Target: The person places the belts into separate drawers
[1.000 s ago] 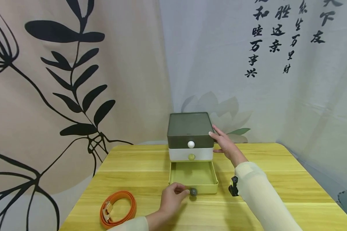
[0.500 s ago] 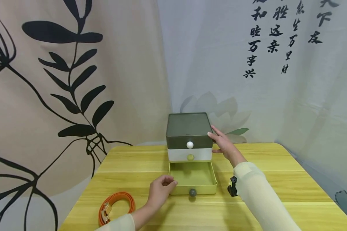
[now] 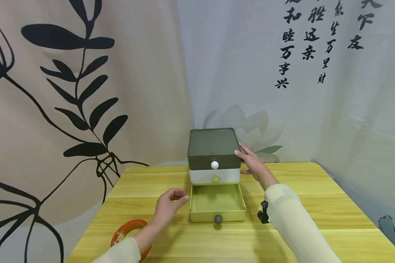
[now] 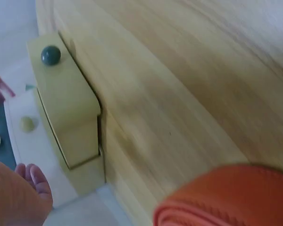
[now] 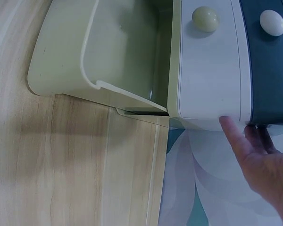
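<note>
A small drawer cabinet (image 3: 213, 142) with a dark green top tier, a white middle tier and a yellow-green bottom tier stands at the back of the table. Its bottom drawer (image 3: 200, 217) is pulled out, bare inside, with a dark round knob (image 3: 218, 219). My left hand (image 3: 168, 204) is off the knob, just left of the drawer, fingers loosely bent and holding nothing. On the cabinet's right side, my right hand (image 3: 255, 166) rests its thumb and fingertips, also seen in the right wrist view. A coiled orange belt (image 3: 131, 223) lies at the front left, partly behind my left forearm.
The wooden table (image 3: 299, 212) has its far edge close to a printed curtain (image 3: 151, 91). A dark device (image 3: 263, 212) is strapped at my right wrist. White and pale green knobs sit on the two upper tiers, both pushed in.
My left hand has let go of the drawer's dark knob and moved left and up, away from the drawer. The right hand stays on the cabinet's side; the drawer stays out.
</note>
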Demonstrator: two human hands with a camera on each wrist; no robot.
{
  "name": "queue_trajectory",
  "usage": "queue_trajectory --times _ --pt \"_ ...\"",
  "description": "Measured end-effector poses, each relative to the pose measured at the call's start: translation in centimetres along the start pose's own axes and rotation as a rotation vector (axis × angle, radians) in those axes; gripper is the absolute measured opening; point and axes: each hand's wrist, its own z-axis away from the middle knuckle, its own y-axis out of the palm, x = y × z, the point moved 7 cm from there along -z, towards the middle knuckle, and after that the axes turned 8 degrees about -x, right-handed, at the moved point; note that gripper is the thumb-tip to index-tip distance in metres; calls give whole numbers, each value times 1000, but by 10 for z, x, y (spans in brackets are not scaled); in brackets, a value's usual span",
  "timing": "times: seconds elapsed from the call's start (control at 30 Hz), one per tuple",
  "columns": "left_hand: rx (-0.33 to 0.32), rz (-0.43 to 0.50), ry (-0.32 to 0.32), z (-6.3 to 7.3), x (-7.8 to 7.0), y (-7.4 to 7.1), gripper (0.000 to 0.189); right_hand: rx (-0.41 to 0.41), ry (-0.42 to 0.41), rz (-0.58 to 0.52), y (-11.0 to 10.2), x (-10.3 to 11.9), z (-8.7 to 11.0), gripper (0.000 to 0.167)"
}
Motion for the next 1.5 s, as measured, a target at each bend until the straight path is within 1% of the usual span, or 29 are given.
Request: queue_trajectory --times 0.13,0.3,0.43,0.6,0.87,1.0,1.07,1.27,1.37,1.5 --pt "1 4 -23 -5 5 -14 25 2 -2 -3 0 0 2 68" --pt "16 1 -25 -12 11 -34 28 2 -3 -5 0 1 2 68" --pt "24 -39 -30 -16 19 -51 31 -1 -3 -5 1 1 1 68" --pt "51 -73 -41 -21 29 -72 35 -6 1 -7 0 0 0 67" --pt "153 -117 -64 -26 43 -101 41 -13 5 -15 -1 -1 -1 66" --pt "205 -144 -59 -28 55 -116 43 -16 8 -19 -1 -1 -1 66" --pt "227 -147 -66 -29 61 -122 44 -16 8 -19 0 0 -2 67" --pt "275 -157 -112 -30 80 -136 47 -17 6 -5 0 1 0 67" --pt "304 -164 -124 -29 89 -141 49 -15 2 -1 -1 1 1 68" --pt "360 -166 -140 -27 102 -148 52 -16 7 -12 -1 1 1 67"
